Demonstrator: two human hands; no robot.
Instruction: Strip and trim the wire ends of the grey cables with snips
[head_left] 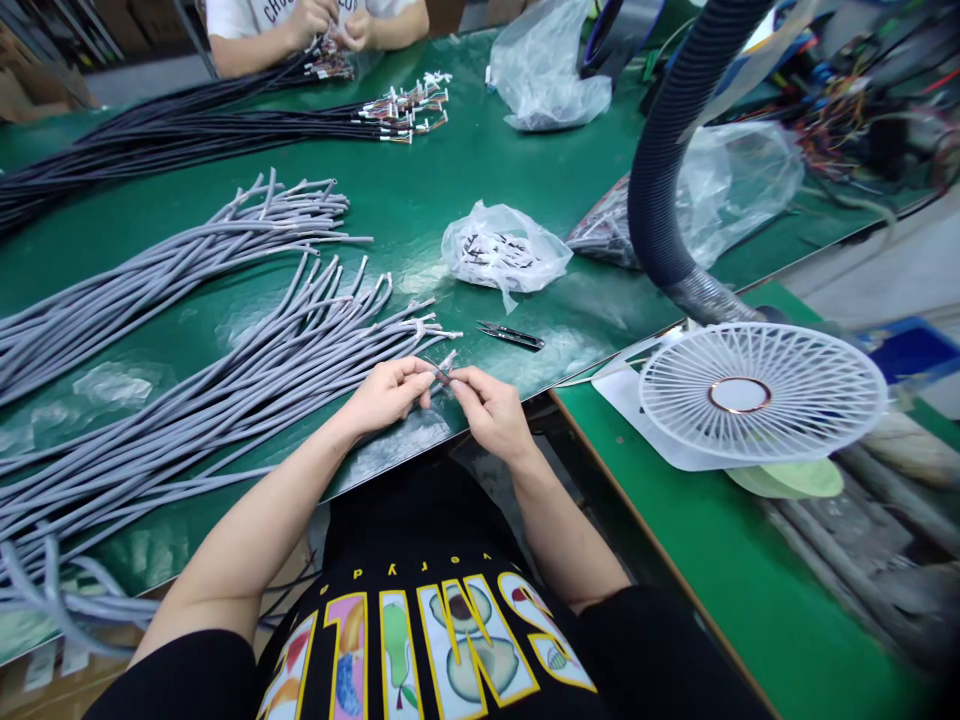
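Near the table's front edge, my left hand [394,393] pinches a thin dark wire [439,372] between thumb and fingertips. From the other side my right hand [489,405] closes its thumb and forefinger on the same spot, its fingertips almost touching the left ones. Fine detail between the fingers is too small to make out. Just behind and left of my hands lies a bundle of grey cables [277,345] with stripped whitish ends. A pair of thread snips [511,335] rests on the green table beyond my right hand.
A plastic bag of small black-and-white parts [506,250] sits behind the snips. More grey cables [172,270] and black cables [247,125] lie at left. A black hose [660,190] and white fan [765,390] stand at right. Across the table, a person's hands [337,25] handle wires.
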